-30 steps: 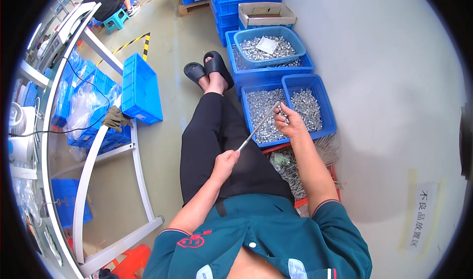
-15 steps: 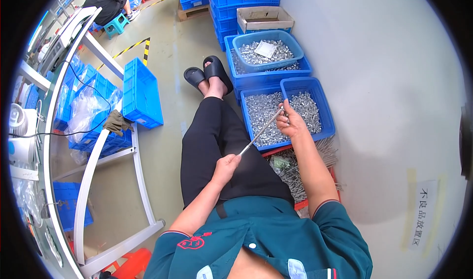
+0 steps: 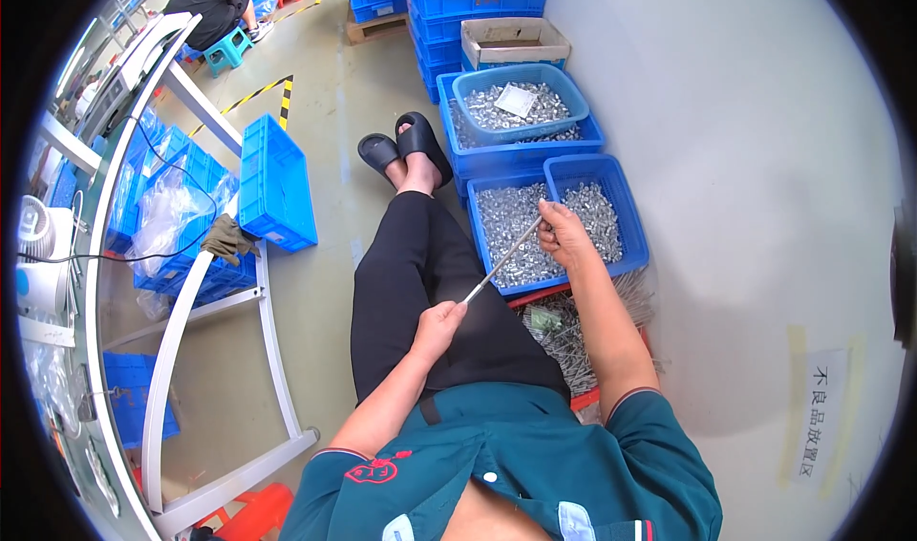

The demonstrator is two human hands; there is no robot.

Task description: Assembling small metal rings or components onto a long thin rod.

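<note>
A thin metal rod (image 3: 504, 260) slants over my lap, its far end up and to the right. My left hand (image 3: 440, 329) is closed around the near end, above my thighs. At the far end, my right hand (image 3: 565, 235) pinches the rod between thumb and fingers; whether a small part sits there too is hidden. Just beneath that hand is a blue bin (image 3: 634, 239) of small silvery metal fittings (image 3: 590, 204), set on a larger blue crate (image 3: 480, 218) full of similar pieces (image 3: 508, 221).
Beside my right thigh, a red crate (image 3: 585, 400) holds many thin rods (image 3: 573, 355). Farther off are a light blue basket (image 3: 461, 81) of fittings and stacked blue crates (image 3: 435, 25). A white-framed bench (image 3: 172, 369) stands left; a person (image 3: 205, 6) sits far left.
The fingers of my right hand have shifted slightly at the rod's far end. My left hand and the rod stay nearly in place.
</note>
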